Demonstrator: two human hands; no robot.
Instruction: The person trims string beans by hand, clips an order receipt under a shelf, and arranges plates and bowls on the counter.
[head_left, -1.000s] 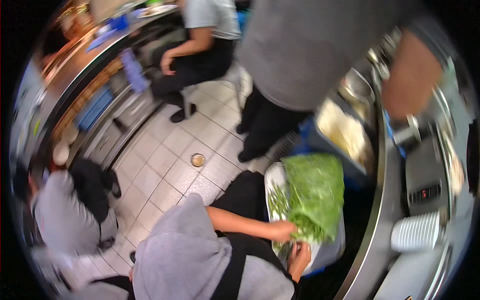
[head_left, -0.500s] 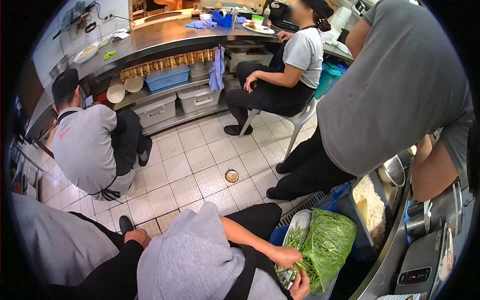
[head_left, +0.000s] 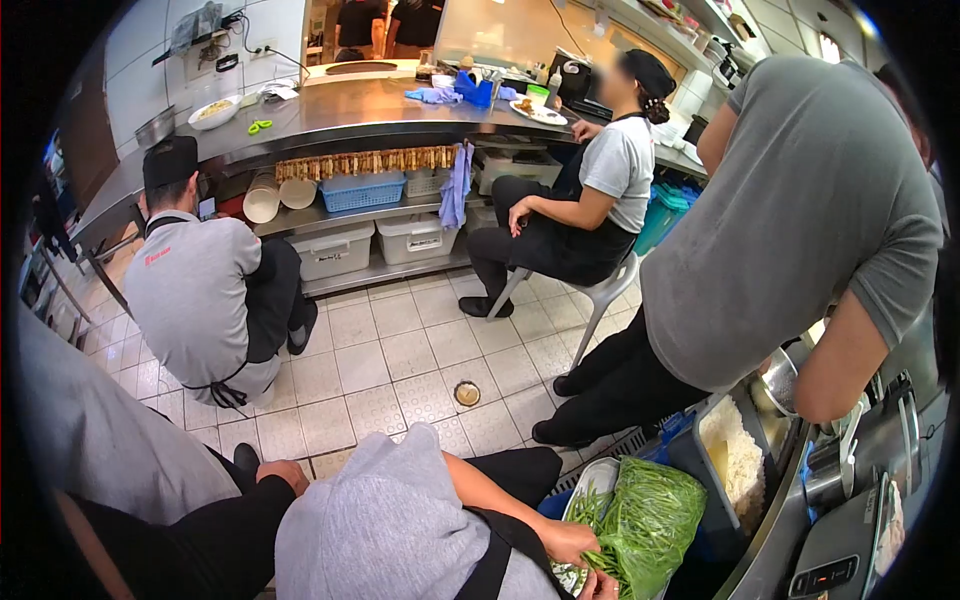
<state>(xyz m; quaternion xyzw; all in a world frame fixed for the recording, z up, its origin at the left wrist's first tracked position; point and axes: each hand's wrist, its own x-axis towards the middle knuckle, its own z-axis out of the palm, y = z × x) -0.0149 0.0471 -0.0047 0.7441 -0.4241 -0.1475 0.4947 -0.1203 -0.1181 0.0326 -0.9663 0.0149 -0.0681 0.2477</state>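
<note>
At the bottom of the head view, my left hand (head_left: 571, 543) is closed on green stems beside the mouth of a clear bag (head_left: 652, 515) full of long green stems. My right hand (head_left: 599, 586) is just below it, partly cut off by the frame edge, its fingers pinched on the same stems. A white tray (head_left: 601, 474) lies left of the bag, with loose green stems (head_left: 590, 508) on it.
One person (head_left: 200, 300) crouches left, another (head_left: 600, 185) sits on a chair, a third (head_left: 790, 220) stands bent at right. Part of another person's hand (head_left: 287, 474) shows lower left. A grey tub (head_left: 698, 452) holds white food; a scale (head_left: 840, 550) stands lower right.
The view has swung up and toward the counter, so my hands and the bag sit lower in it. Both hands stay close together at the stems.
</note>
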